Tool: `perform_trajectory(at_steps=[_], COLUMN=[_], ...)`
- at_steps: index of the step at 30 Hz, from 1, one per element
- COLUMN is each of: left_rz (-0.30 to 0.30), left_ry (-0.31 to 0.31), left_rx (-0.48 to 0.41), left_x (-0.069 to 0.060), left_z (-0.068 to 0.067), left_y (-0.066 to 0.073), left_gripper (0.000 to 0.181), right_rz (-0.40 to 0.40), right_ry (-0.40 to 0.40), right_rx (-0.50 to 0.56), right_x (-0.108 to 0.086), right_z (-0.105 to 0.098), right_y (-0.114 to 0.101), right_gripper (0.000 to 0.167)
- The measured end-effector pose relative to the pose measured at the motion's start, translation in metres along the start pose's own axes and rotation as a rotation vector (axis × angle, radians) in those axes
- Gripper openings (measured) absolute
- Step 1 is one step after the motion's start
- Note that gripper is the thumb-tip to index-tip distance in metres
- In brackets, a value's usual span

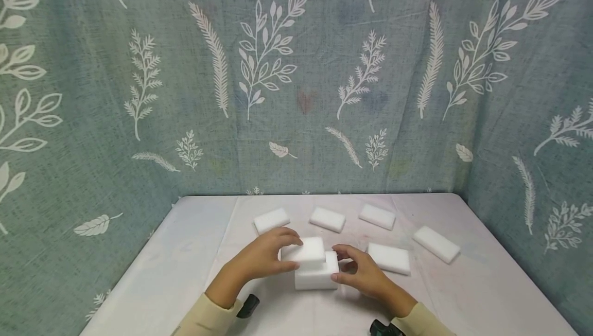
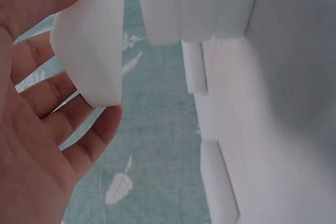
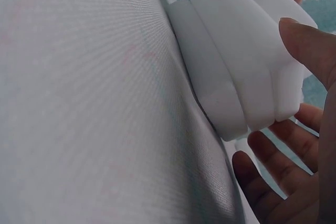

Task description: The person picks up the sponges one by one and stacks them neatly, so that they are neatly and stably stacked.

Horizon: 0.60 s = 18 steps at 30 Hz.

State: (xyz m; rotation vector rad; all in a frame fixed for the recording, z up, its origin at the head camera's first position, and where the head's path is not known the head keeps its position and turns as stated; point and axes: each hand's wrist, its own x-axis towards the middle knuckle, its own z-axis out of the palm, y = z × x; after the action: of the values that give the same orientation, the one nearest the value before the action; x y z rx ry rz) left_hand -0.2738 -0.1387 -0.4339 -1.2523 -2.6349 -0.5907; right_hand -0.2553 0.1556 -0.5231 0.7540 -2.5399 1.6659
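My left hand point(image 1: 266, 254) pinches a white block point(image 1: 309, 250), probably a sponge, between thumb and fingers. In the left wrist view the held block point(image 2: 94, 40) is tilted and apart from the stack point(image 2: 194, 3). That stack of white blocks point(image 1: 319, 279) stands on the table, and the right wrist view shows three layers in it point(image 3: 226, 66). Around its right side sits my right hand point(image 1: 363, 272). Its thumb point(image 3: 304, 45) touches the top layer on one side, with fingertips at the opposite side. The held block partly covers the stack in the head view.
Single white blocks lie flat around the stack: three along the back point(image 1: 272, 220) point(image 1: 328, 219) point(image 1: 377, 216), one at the far right point(image 1: 436, 244), and one just right of my right hand point(image 1: 389, 259). A leaf-patterned curtain point(image 1: 306, 145) encloses the white-covered table point(image 1: 486, 295).
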Motion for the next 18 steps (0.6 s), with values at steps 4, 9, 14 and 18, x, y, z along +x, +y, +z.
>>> perform_trajectory(at_steps=[4,9,14,18], left_rz=[-0.002,-0.003,0.022,0.030], left_ry=[-0.011,-0.023,-0.018,-0.023], left_rx=[-0.012,-0.012,-0.003,0.004], left_x=[0.004,0.006,0.008,0.010], left_z=[0.003,0.007,0.010,0.012], left_y=[0.003,0.007,0.011,0.013], left_gripper=[0.040,0.040,0.040,0.040], right_rz=[-0.013,-0.034,-0.031,-0.029], right_ry=[-0.003,-0.001,0.005,0.009], right_rx=[-0.012,-0.006,-0.001,0.000], right_x=[0.000,0.001,0.002,0.002], right_z=[0.000,0.000,0.001,0.001], right_y=[0.000,0.000,0.001,0.002], right_gripper=[0.065,0.062,0.060,0.060])
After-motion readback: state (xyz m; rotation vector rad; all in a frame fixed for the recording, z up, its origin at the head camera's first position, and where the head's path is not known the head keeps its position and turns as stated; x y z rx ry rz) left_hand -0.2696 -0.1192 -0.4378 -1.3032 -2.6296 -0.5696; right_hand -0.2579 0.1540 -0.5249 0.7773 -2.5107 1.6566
